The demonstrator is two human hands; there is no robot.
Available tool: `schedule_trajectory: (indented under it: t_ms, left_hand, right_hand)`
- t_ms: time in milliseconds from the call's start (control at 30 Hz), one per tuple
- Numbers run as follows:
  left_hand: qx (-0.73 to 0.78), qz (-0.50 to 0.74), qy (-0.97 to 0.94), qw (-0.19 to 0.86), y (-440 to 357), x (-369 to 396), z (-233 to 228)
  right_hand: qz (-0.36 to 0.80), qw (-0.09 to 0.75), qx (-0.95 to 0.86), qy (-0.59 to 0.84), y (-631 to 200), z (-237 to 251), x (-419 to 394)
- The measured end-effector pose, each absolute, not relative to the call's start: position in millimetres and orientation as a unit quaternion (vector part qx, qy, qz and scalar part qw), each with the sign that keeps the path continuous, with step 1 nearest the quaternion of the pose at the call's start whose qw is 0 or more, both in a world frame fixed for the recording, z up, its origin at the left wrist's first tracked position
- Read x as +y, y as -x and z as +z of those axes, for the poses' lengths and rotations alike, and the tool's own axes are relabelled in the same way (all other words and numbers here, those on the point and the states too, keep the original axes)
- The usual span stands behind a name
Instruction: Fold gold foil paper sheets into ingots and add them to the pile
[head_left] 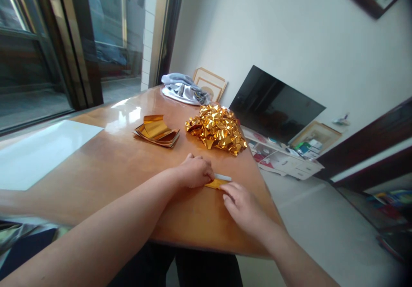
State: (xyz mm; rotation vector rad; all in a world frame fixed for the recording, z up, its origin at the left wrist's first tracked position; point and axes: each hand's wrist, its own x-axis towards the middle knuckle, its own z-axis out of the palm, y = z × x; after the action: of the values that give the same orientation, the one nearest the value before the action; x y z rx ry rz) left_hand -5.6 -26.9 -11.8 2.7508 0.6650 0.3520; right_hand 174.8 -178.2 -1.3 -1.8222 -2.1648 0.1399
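Observation:
My left hand (195, 171) rests on the wooden table (106, 166) with its fingers curled down onto a small gold foil sheet (215, 184). The sheet's white underside (223, 177) shows as a narrow strip just past my fingers. My right hand (241, 203) lies beside it, fingertips touching the sheet's near right edge. Farther back sits a heap of folded gold foil pieces (217, 128). To its left lies a stack of flat gold foil sheets (157, 131), the top one curling up.
A white sheet (41, 149) lies on the table's left side. A grey cloth (182, 88) and picture frames (210, 83) are at the far end. A dark screen (273, 104) leans on the wall over a low white shelf (286, 160). The table's right edge runs close to my right hand.

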Motion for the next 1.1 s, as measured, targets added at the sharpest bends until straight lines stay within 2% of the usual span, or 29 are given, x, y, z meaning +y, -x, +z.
schedule_trajectory:
  t_ms: [200,433,633,867,1100]
  left_hand:
    - [0.245,0.146,-0.952,0.113,0.7,-32.7,-10.3]
    - [0.293,0.155,-0.934,0.130,-6.2,-32.6,-15.3]
    - [0.346,0.146,-0.914,0.157,-8.3,-23.6,-23.9]
    - [0.373,0.116,-0.904,0.172,-10.9,-21.5,-21.6]
    - [0.359,0.111,-0.910,0.175,-9.1,-21.2,-19.0]
  right_hand:
    - [0.086,0.261,-0.673,0.687,-187.5,-15.8,-162.1]
    - [0.061,0.286,-0.650,0.701,-188.5,-29.3,-154.2]
    - [0.095,0.319,-0.636,0.696,-193.7,-38.1,-149.1]
    - [0.021,0.303,-0.620,0.723,-209.0,-33.9,-139.7]
    - [0.072,0.251,-0.636,0.727,-215.1,-29.2,-127.4]
